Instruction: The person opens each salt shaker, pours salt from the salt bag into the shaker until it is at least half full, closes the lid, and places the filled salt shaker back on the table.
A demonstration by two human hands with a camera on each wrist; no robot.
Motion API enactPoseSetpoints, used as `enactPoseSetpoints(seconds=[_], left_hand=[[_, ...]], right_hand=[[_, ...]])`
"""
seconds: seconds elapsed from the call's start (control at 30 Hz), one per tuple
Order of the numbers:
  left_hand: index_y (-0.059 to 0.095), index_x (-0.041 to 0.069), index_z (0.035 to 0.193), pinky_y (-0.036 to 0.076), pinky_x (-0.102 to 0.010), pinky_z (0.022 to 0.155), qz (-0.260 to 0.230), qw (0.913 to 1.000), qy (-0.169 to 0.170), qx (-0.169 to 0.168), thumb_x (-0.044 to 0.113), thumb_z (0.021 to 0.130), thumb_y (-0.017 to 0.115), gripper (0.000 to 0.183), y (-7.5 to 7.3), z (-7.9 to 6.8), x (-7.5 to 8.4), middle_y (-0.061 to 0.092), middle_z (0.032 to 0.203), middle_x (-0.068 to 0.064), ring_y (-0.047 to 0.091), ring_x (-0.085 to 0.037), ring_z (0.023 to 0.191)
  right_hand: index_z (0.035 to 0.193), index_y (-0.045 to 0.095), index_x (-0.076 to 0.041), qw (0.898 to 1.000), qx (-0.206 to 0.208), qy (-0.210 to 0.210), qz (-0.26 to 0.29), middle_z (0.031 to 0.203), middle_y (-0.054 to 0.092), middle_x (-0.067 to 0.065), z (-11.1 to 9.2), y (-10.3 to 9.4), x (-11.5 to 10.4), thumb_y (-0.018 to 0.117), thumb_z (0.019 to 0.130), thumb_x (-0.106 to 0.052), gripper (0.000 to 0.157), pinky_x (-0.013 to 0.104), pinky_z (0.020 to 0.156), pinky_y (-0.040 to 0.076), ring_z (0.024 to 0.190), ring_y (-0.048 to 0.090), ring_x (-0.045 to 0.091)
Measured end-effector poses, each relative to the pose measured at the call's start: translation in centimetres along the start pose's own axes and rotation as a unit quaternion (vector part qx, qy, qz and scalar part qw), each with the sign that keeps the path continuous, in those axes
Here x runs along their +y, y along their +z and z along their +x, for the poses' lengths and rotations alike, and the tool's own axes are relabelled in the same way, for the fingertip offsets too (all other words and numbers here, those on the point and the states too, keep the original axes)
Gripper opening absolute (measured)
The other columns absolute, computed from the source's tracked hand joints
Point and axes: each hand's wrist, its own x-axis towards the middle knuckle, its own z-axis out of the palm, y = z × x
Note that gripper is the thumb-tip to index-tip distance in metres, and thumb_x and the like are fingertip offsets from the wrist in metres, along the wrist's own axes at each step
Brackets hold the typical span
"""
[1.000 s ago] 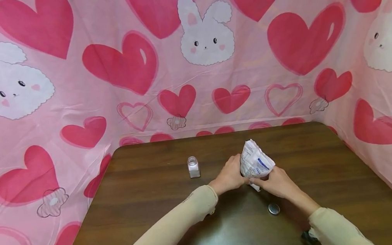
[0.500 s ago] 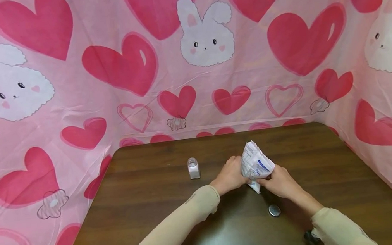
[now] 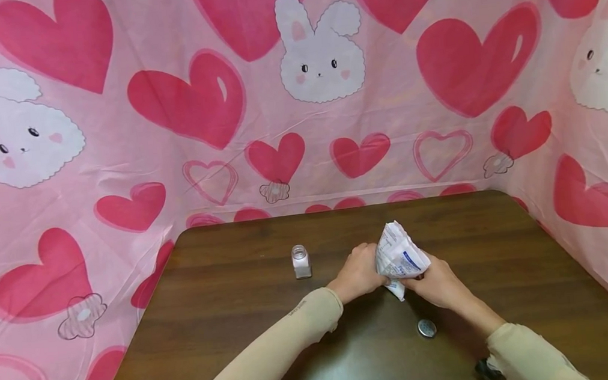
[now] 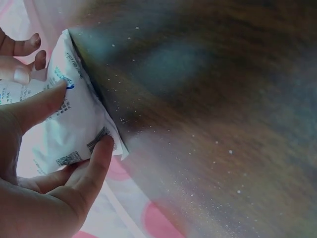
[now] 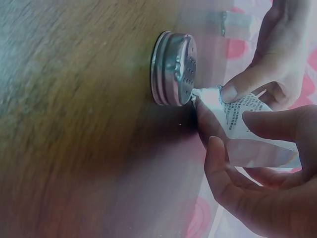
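Observation:
A white printed bag stands bent between both hands over the table, its lower end showing under the thumbs. My left hand grips its left side; in the left wrist view the thumb and fingers of this left hand pinch the bag. From the right, my right hand holds the other side, and the right wrist view shows its thumb and fingers on the bag. A perforated metal shaker lid lies near the right hand. Left of the hands stands an uncapped glass shaker jar with white contents.
The brown wooden table has white grains scattered on it in the left wrist view. A dark object sits by the right sleeve, partly hidden. Pink cloth with hearts and rabbits hangs around the table.
The hands have shifted slightly on the bag, and more of its lower end shows below the thumbs than one second ago. The jar and lid stay on the table.

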Motion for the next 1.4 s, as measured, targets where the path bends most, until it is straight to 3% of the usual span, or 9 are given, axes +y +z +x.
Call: enactPoseSetpoints(seconds=[0.4, 0.73, 1.4], left_hand=[[0.071, 0.008, 0.109, 0.054, -0.025, 0.076, 0.000, 0.9999, -0.002, 0.011, 0.021, 0.070, 0.100, 0.050, 0.9, 0.9, 0.3, 0.065, 0.093, 0.001, 0.062, -0.012, 0.086], [0.071, 0.010, 0.104, 0.054, -0.027, 0.080, 0.030, 0.9992, 0.023, 0.016, 0.024, 0.074, 0.097, 0.042, 1.0, 2.5, 0.6, 0.069, 0.093, 0.001, 0.066, -0.014, 0.088], [0.072, 0.014, 0.105, 0.053, -0.023, 0.080, 0.047, 0.9986, 0.022, 0.012, 0.029, 0.074, 0.098, 0.043, 2.7, 4.5, 1.7, 0.070, 0.095, 0.004, 0.066, -0.010, 0.089]], right_hand=[[0.123, 0.061, 0.011, 1.000, -0.006, 0.009, 0.002, 0.113, 0.071, 0.027, 0.1, -0.5, 0.7, 0.091, 0.081, -0.013, 0.057, 0.056, 0.082, 0.055, 0.096, 0.069, 0.038], [0.119, 0.061, 0.012, 1.000, -0.007, 0.009, -0.007, 0.111, 0.070, 0.029, 0.7, -1.4, 1.6, 0.090, 0.082, -0.015, 0.054, 0.060, 0.083, 0.055, 0.097, 0.069, 0.043], [0.120, 0.061, 0.015, 1.000, 0.012, 0.021, -0.018, 0.113, 0.068, 0.033, 0.9, -2.3, 3.6, 0.090, 0.082, -0.017, 0.057, 0.061, 0.082, 0.054, 0.102, 0.067, 0.048]])
